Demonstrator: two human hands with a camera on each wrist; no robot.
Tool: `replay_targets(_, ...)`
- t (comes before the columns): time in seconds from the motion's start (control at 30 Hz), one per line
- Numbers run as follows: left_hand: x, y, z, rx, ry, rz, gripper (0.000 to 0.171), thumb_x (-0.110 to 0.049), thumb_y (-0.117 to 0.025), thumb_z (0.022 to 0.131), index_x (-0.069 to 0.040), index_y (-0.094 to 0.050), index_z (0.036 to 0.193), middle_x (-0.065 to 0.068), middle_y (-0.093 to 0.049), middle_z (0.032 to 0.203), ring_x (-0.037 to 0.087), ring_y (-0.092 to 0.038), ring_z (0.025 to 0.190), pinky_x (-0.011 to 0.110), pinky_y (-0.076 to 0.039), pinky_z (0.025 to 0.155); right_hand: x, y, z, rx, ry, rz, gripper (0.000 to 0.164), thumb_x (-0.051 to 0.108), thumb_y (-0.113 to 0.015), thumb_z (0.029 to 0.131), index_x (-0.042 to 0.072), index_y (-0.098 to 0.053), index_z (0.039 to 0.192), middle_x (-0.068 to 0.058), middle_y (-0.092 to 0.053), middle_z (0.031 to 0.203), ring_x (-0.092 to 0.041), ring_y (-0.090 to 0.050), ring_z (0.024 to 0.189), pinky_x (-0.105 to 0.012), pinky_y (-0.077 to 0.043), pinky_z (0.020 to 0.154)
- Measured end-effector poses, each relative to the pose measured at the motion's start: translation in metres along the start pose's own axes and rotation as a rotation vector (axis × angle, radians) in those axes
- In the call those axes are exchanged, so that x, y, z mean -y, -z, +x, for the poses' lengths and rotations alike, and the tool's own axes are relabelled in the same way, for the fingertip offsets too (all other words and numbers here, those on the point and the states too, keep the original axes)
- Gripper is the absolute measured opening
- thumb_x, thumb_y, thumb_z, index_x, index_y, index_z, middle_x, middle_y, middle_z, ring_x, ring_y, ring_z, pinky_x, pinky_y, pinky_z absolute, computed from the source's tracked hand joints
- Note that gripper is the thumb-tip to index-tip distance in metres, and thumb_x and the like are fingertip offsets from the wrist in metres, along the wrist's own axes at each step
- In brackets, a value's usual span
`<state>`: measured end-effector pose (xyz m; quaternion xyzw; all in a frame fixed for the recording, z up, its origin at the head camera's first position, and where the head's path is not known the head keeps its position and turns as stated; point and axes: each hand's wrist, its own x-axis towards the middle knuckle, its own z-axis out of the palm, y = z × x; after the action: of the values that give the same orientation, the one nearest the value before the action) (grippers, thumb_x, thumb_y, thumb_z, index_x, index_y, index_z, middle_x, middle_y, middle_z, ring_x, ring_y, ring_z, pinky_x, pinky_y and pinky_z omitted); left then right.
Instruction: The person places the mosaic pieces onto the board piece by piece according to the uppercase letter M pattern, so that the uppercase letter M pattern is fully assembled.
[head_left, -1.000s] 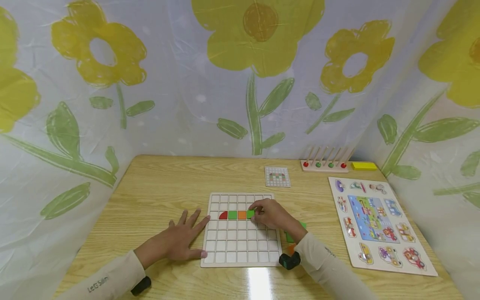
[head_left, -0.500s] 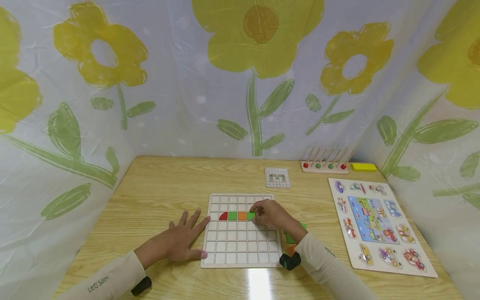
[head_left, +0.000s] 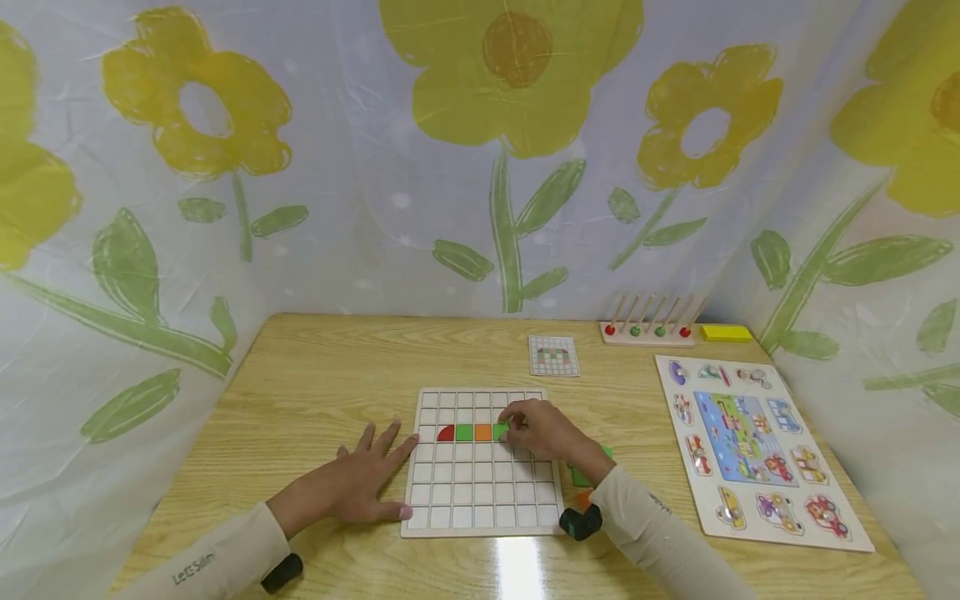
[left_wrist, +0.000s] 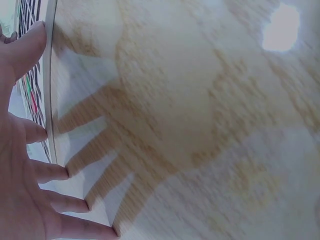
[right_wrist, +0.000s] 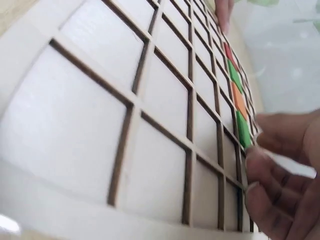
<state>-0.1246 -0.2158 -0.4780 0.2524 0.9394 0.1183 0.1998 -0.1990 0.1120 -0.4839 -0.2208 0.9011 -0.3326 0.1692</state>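
A white grid board lies on the wooden table. Along one row sit a red quarter-round tile, a green square tile, an orange square tile and a second green square tile. My right hand pinches this last tile at its right end, index finger beyond it and thumb nearer me. In the right wrist view the fingertips meet the green tile in the row. With fingers spread, my left hand rests on the table, its index finger and thumb at the board's left edge.
Loose green tiles and an orange tile lie right of the board, partly hidden by the right forearm. Behind it is a small pattern card. Farther right are a pegged bead stand, a yellow block and a vehicle puzzle.
The head view has shifted very slightly. Both hands and the row of tiles stay in the same place on the board.
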Motion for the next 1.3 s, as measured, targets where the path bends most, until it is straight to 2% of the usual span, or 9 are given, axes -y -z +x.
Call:
replay_targets(0.2, 0.000, 0.000, 0.000, 0.000, -0.003, -0.006, 0.106, -0.076, -0.058, 0.085, -0.014, -0.019, 0.162, 0.028, -0.011, 0.165, 0.066, -0.014, 0.143, 0.087, -0.028, 0.092, -0.011, 0.013, -0.005, -0.040, 0.048, 0.068, 0.023, 0.019, -0.060, 0.102, 0.009, -0.069, 0.122, -0.004, -0.067, 0.100, -0.012, -0.057, 0.070, -0.028, -0.048, 0.062)
replay_targets(0.33, 0.001, 0.000, -0.001, 0.003, -0.006, -0.014, 0.106, -0.076, -0.057, 0.085, -0.014, -0.018, 0.162, 0.028, -0.011, 0.165, 0.066, -0.013, 0.143, 0.087, -0.027, 0.091, -0.022, 0.025, -0.010, -0.078, 0.076, 0.094, 0.023, 0.019, -0.060, 0.103, 0.008, -0.070, 0.120, -0.005, -0.068, 0.102, -0.011, -0.055, 0.068, -0.026, -0.047, 0.060)
replay_targets(0.57, 0.000, 0.001, -0.002, 0.001, -0.009, -0.016, 0.106, -0.076, -0.058, 0.085, -0.013, -0.019, 0.162, 0.029, -0.011, 0.165, 0.067, -0.013, 0.142, 0.087, -0.028, 0.091, -0.043, 0.037, -0.022, -0.092, 0.059, 0.136, 0.023, 0.019, -0.062, 0.101, 0.006, -0.070, 0.118, -0.007, -0.068, 0.099, -0.013, -0.053, 0.056, -0.027, -0.046, 0.052)
replay_targets(0.97, 0.000, 0.000, -0.001, 0.003, 0.001, -0.004, 0.106, -0.077, -0.056, 0.086, -0.013, -0.018, 0.162, 0.028, -0.011, 0.165, 0.066, -0.013, 0.143, 0.087, -0.027, 0.091, -0.072, 0.043, -0.039, -0.116, 0.030, 0.037, 0.022, 0.021, -0.073, 0.094, 0.008, -0.073, 0.112, 0.000, -0.070, 0.094, -0.011, -0.058, 0.073, -0.025, -0.050, 0.067)
replay_targets(1.3, 0.002, 0.000, 0.000, 0.004, -0.012, -0.020, 0.104, -0.074, -0.057, 0.087, -0.014, -0.018, 0.162, 0.028, -0.010, 0.165, 0.066, -0.012, 0.143, 0.088, -0.025, 0.091, -0.081, 0.048, -0.047, -0.062, 0.020, -0.019, 0.029, 0.028, -0.075, 0.092, 0.010, -0.075, 0.114, -0.004, -0.073, 0.107, -0.019, -0.066, 0.099, -0.041, -0.055, 0.085)
